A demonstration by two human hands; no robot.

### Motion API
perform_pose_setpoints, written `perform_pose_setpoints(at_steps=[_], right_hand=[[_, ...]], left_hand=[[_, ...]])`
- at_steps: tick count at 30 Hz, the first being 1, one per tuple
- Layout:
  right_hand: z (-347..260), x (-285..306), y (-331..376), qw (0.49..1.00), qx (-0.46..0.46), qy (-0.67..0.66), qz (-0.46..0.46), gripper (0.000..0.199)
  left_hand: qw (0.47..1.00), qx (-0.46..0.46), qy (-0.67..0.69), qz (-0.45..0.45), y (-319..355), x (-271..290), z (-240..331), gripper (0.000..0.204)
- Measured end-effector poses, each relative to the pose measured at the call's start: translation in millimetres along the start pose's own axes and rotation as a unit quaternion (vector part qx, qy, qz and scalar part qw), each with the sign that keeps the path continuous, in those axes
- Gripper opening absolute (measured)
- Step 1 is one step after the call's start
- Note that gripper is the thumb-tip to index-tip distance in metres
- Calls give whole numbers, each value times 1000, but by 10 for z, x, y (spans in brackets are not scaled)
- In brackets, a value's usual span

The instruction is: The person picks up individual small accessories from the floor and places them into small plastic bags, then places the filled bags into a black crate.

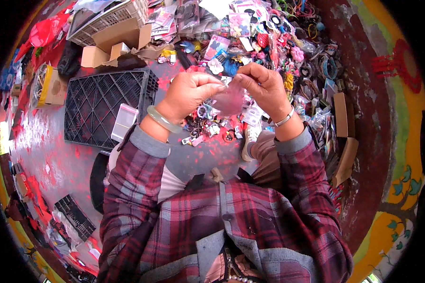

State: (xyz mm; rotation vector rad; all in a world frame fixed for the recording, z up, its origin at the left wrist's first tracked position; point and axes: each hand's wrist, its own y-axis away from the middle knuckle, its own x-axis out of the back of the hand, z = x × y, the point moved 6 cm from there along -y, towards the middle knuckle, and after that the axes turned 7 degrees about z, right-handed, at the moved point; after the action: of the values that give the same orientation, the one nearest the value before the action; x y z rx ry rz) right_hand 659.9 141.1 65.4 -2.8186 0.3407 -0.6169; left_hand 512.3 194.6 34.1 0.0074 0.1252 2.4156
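Between my hands hangs a small see-through plastic bag (229,100) with a pinkish tint; what it may contain cannot be made out. My left hand (188,95) pinches its left upper edge with thumb and forefinger. On the other side my right hand (265,90) is closed in a pinch at the upper right edge. Below and behind the bag lies a pile of small hair accessories (208,113) on the floor. A pink flower piece (297,54) and a white flower piece (215,66) show in the heap beyond my hands.
To the left lies a black plastic crate (106,101) with a stack of clear bags (124,121) on it. Farther off are an open cardboard box (97,55) and a white basket (109,22). Cardboard flaps (344,158) stand at the right, before the painted wall (397,141).
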Motion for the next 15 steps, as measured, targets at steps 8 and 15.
perform_pose_setpoints(at_steps=[8,15], right_hand=[[187,136,-30,983,-92,-155,38,10],[165,118,-26,977,-90,-183,63,9]], left_hand=[[1000,6,-12,-11,-22,109,51,18],[999,-32,-20,-1,-11,167,146,19]])
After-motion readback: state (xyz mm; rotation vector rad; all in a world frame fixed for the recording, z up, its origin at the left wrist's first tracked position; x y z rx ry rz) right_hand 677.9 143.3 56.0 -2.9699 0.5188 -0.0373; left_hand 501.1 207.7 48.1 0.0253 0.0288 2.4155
